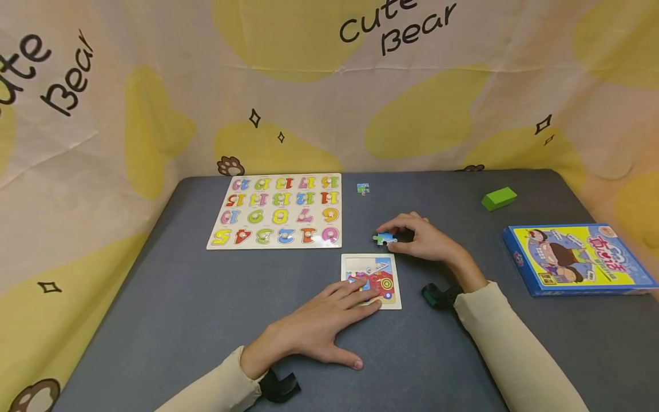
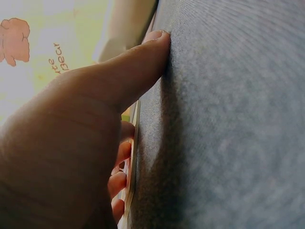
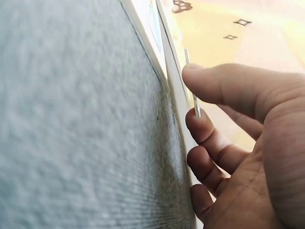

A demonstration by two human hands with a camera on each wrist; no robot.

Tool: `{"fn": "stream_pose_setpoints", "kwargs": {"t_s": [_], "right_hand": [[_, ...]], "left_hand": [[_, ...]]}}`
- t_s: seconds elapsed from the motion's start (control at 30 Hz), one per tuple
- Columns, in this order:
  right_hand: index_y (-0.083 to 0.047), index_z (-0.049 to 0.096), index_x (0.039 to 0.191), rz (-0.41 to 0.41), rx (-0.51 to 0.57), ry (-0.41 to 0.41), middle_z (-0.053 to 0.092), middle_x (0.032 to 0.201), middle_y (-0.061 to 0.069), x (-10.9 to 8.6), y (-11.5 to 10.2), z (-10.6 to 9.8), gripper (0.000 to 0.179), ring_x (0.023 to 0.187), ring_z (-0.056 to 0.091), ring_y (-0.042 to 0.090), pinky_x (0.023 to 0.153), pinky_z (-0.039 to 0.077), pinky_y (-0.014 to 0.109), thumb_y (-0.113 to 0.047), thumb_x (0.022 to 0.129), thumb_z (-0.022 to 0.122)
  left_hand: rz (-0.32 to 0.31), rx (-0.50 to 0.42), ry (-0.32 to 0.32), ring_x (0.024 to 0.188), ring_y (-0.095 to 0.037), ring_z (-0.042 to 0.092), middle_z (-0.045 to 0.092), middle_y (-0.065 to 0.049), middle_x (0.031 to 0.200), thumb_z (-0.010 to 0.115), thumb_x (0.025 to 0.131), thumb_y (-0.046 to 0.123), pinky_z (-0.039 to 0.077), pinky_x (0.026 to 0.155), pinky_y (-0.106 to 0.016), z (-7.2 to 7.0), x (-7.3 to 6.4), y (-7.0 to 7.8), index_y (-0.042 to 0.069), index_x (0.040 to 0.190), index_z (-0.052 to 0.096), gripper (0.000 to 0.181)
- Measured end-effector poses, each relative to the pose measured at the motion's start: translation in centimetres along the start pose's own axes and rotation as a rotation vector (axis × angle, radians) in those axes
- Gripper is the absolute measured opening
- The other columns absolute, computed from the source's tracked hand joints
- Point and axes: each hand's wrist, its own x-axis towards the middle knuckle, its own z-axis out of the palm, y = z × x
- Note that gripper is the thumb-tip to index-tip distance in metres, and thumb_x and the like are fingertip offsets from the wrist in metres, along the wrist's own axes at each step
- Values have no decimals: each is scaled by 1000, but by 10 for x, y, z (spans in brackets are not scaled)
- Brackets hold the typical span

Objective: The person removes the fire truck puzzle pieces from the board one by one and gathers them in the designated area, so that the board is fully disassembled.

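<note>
My right hand (image 1: 423, 239) pinches a small blue and green jigsaw piece (image 1: 384, 239) between thumb and fingers, just beyond the far edge of a white-framed jigsaw board (image 1: 398, 289). In the right wrist view that jigsaw piece (image 3: 196, 106) shows edge-on, raised off the table. Spread across the left part of the board is my left hand (image 1: 321, 325), fingers straight on its red picture, thumb out over the table. Part of the picture lies hidden beneath those fingers; pale bare backing shows at the board's upper left. From the left wrist, the fingertips overlap the board's edge (image 2: 134, 176).
A number puzzle board (image 1: 274, 248) lies at the back left. Another joined bit of jigsaw (image 1: 362, 188) is near the far edge. To the right are a green block (image 1: 499, 198) and a blue and yellow box (image 1: 582, 257). A patterned cloth (image 1: 319, 91) hangs behind the grey table.
</note>
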Motion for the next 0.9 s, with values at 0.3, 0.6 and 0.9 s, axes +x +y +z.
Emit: {"fn": "stream_pose_setpoints", "kwargs": {"t_s": [0.3, 0.6, 0.9], "right_hand": [[-16, 72, 126, 11, 92, 74, 64, 105, 7, 8, 12, -5, 35, 97, 47, 22, 87, 36, 39, -13, 91, 76], [-11, 71, 126, 38, 42, 97, 65, 107, 12, 26, 22, -12, 34, 96, 47, 24, 87, 35, 38, -11, 92, 74], [-9, 70, 129, 74, -47, 137, 63, 113, 16, 41, 34, -20, 36, 100, 47, 30, 89, 23, 48, -8, 93, 72]], "left_hand": [[8, 12, 12, 159, -23, 17, 27, 5, 169, 68, 85, 70, 22, 125, -45, -2, 0, -1, 22, 162, 31, 98], [-1, 3, -8, 160, -22, 15, 25, 6, 170, 67, 85, 70, 21, 126, -45, -1, -1, 0, 23, 162, 28, 98], [-1, 8, -14, 160, -22, 13, 24, 7, 170, 66, 85, 71, 21, 126, -45, 1, -1, 1, 24, 163, 27, 99]]}}
